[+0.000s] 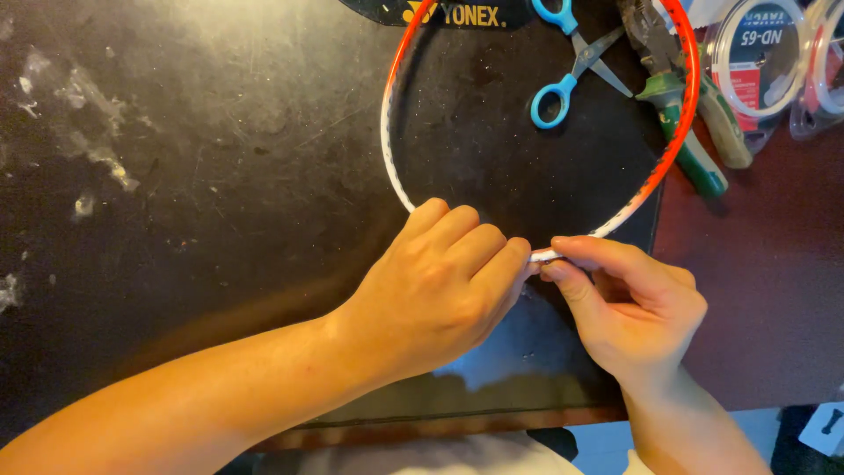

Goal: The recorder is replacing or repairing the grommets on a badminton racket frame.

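Head view, straight down on a dark, scuffed table top (202,176). Unstrung racket frame (391,167), orange fading to white, lying flat there, its near curve right under both hands. Left hand (435,286) curled over that bottom arc, fingers clenched on the frame, knuckles up. Right hand (637,308) meeting it from the other side, thumb and forefinger pinched on the white rim just beside the left fingertips; whatever sits in the pinch too small to make out.

Plenty of bare table out to the left, only pale smears there. Much tighter on the right: blue-handled scissors (563,66) lying inside the hoop near the top, green-handled pliers (686,114) crossing the orange rim, clear string reels (760,57) crowded at the top right corner. Table's near edge running just under the wrists, a reddish-brown strip (756,264) beyond the dark mat on the right.

Top of the frame cut off by the picture's edge, shaft out of sight. Reels and pliers' jaws partly cropped too. Section of rim under the left palm hidden. Pale cloth at bottom centre, unclear what.
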